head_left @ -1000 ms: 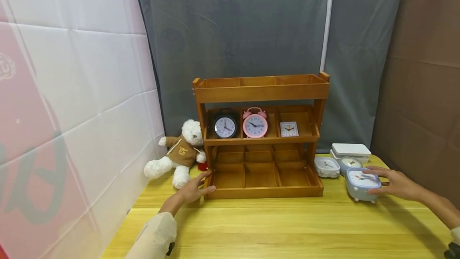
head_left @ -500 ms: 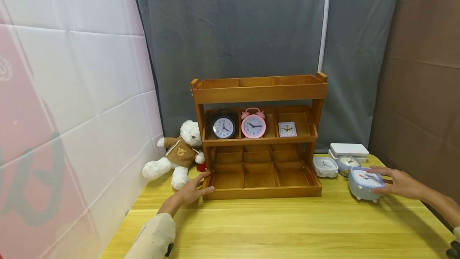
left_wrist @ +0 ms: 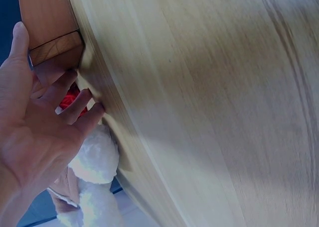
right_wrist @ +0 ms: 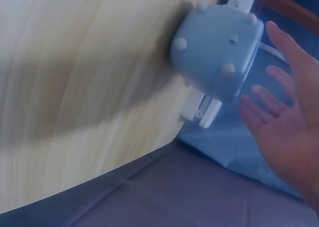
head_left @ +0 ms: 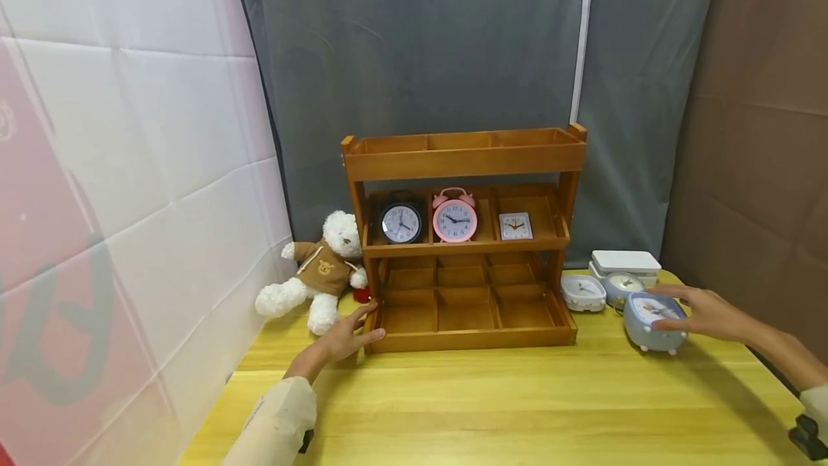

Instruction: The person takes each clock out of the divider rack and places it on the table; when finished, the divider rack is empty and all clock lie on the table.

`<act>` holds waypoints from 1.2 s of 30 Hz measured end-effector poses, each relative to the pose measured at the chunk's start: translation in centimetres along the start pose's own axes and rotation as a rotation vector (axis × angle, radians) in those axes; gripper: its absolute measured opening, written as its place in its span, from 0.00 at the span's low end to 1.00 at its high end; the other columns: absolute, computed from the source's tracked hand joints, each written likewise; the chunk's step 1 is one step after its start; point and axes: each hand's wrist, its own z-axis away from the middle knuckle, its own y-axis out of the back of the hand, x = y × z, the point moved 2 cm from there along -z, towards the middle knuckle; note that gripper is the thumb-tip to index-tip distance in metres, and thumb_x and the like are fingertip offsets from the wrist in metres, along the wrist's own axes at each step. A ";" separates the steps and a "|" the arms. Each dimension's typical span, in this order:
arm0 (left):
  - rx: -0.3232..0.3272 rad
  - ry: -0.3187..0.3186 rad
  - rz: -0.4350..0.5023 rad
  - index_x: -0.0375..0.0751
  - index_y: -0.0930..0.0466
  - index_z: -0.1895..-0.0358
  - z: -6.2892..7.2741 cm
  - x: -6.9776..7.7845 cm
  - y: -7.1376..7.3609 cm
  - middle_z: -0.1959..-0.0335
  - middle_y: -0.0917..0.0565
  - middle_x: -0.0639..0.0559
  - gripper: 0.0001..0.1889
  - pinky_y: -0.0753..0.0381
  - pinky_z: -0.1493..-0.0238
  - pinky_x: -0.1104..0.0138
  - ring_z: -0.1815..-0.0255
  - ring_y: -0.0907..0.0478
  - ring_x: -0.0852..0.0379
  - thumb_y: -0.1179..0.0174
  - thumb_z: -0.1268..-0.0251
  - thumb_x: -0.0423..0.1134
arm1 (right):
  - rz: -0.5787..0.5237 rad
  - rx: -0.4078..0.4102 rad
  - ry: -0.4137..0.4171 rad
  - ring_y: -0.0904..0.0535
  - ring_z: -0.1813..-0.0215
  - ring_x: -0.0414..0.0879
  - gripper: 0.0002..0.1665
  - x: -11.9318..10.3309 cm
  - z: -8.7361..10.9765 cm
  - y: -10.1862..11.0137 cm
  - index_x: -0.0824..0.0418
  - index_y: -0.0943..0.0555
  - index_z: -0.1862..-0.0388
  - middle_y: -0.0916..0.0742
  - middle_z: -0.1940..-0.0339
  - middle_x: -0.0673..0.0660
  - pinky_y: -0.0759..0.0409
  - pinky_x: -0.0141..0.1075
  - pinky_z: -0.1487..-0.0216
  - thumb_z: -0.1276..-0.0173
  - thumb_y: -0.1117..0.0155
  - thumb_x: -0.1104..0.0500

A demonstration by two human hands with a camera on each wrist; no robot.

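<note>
In the head view, a light blue alarm clock with small round knobs sits on the table at the right, its face tilted upward. My right hand is just over its right side, thumb and fingers spread. The right wrist view shows the blue clock's body in front of the relaxed right hand; contact cannot be told. My left hand rests at the lower left corner of the brown wooden rack. In the left wrist view, its fingers extend loosely beside the rack's corner.
The rack's middle shelf holds a black clock, a pink twin-bell clock and a small white square clock. A white clock, a round blue-grey clock and white boxes stand right. A teddy bear leans left.
The blue clock first shifted slightly right with my right hand, then stayed put while the hand moved left and farther over its face. My left hand has stayed at the rack's corner.
</note>
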 end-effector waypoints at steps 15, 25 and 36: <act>0.011 -0.008 -0.024 0.34 0.42 0.19 -0.5 -0.1 0.1 0.24 0.35 0.26 0.40 0.32 0.28 0.41 0.27 0.32 0.29 0.37 0.24 0.51 | -0.003 0.028 0.004 0.18 0.57 0.46 0.39 -0.9 -0.3 -0.2 0.66 0.18 0.38 0.12 0.50 0.62 0.22 0.37 0.64 0.45 0.15 0.50; 0.003 0.008 -0.024 0.35 0.43 0.19 -0.3 -0.4 0.2 0.24 0.36 0.24 0.39 0.31 0.28 0.40 0.27 0.32 0.27 0.38 0.23 0.50 | -0.037 0.138 0.143 0.15 0.47 0.65 0.33 -5.6 -5.0 2.9 0.68 0.18 0.37 0.12 0.44 0.67 0.14 0.50 0.49 0.40 0.19 0.61; -0.015 0.001 -0.017 0.35 0.43 0.19 -0.1 0.1 0.2 0.24 0.37 0.24 0.39 0.30 0.29 0.41 0.27 0.32 0.27 0.38 0.23 0.50 | -0.151 0.124 0.152 0.20 0.38 0.71 0.32 -11.8 -11.5 4.9 0.68 0.22 0.31 0.18 0.35 0.71 0.20 0.61 0.42 0.30 0.26 0.58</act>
